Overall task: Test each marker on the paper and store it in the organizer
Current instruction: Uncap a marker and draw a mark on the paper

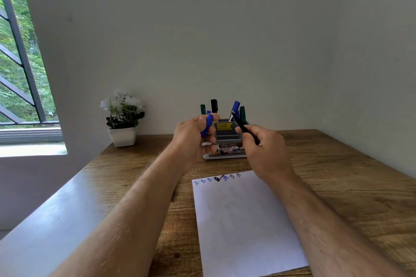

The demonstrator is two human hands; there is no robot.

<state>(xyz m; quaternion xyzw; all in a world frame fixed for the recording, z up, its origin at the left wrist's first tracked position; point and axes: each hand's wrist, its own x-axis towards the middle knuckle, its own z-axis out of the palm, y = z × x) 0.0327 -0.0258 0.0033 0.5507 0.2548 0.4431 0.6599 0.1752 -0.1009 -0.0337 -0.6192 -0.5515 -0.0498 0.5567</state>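
My left hand (193,136) grips a blue marker cap (207,125) in front of the grey organizer (225,135). In my right hand (263,146) I hold an uncapped dark marker (242,127), its tip pointing up and left toward the organizer. Several capped markers stand in the organizer: green (203,109), black (214,105), blue (236,107) and green (242,113). The white paper (243,220) lies on the wooden desk below my hands, with a row of small test scribbles (217,179) along its top edge.
A white pot of white flowers (122,117) stands at the desk's back left, against the wall. A flat white box (225,153) with printed labels sits under or in front of the organizer. A window is at the far left. The desk (337,175) extends right.
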